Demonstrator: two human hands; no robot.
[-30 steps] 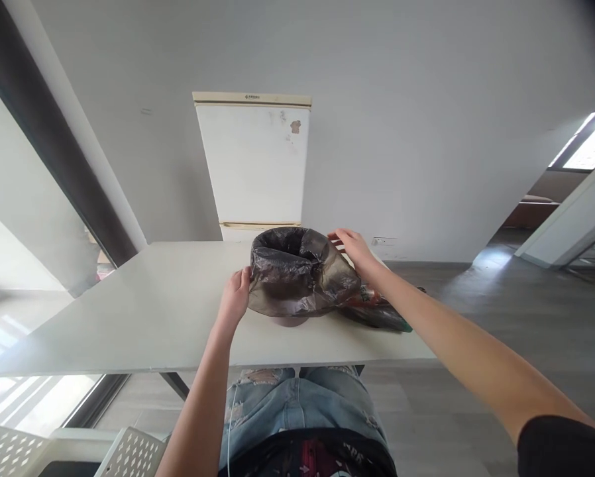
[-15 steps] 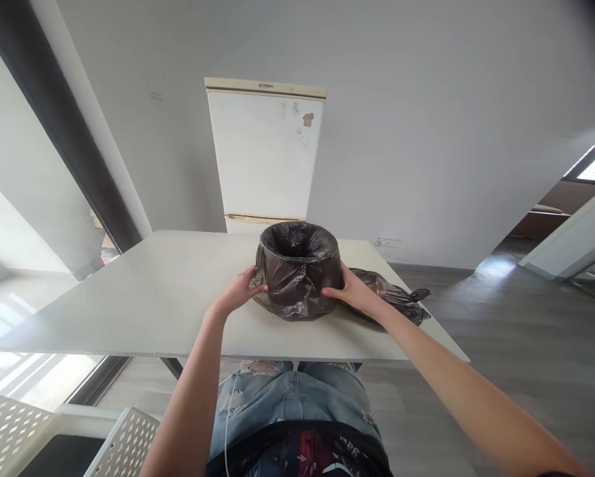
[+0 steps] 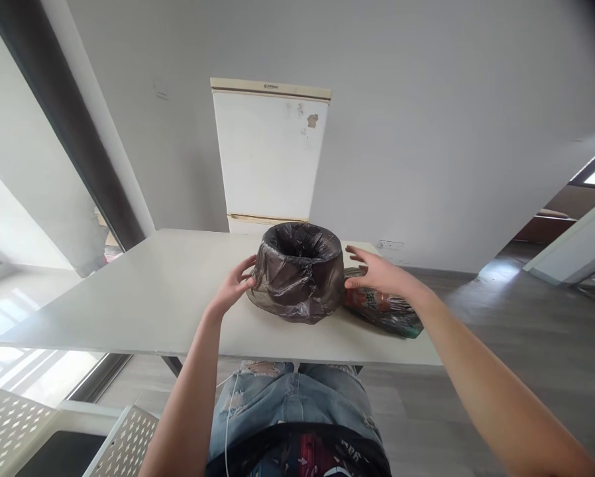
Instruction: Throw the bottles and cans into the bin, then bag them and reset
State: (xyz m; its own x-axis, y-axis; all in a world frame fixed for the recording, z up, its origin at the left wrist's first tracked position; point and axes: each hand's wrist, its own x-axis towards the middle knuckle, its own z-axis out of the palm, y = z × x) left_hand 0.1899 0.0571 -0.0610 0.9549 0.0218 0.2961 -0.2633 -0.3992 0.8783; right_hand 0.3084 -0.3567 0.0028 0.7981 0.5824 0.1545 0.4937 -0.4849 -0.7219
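A trash bin covered by a dark, see-through garbage bag (image 3: 300, 285) stands upright on the table, its opening facing up and the bag folded over the rim. At the bin's left side is my left hand (image 3: 234, 286), fingers apart, the tips at or very near the loose plastic. My right hand (image 3: 379, 273) hovers just off the bin's right side with its fingers spread and nothing in them. Partly under that hand lies a filled dark plastic bag (image 3: 384, 315), with orange and green printing showing through it.
The white table (image 3: 143, 298) reaches far to the left. Behind it a white refrigerator (image 3: 270, 152) stands against the grey wall. A white chair with a perforated pattern (image 3: 121, 440) is at the lower left, close to the table.
My right hand has let go of the bin and moved right, its fingers opening. My left hand has loosened its hold. The bag on the right has shifted, showing its printing.
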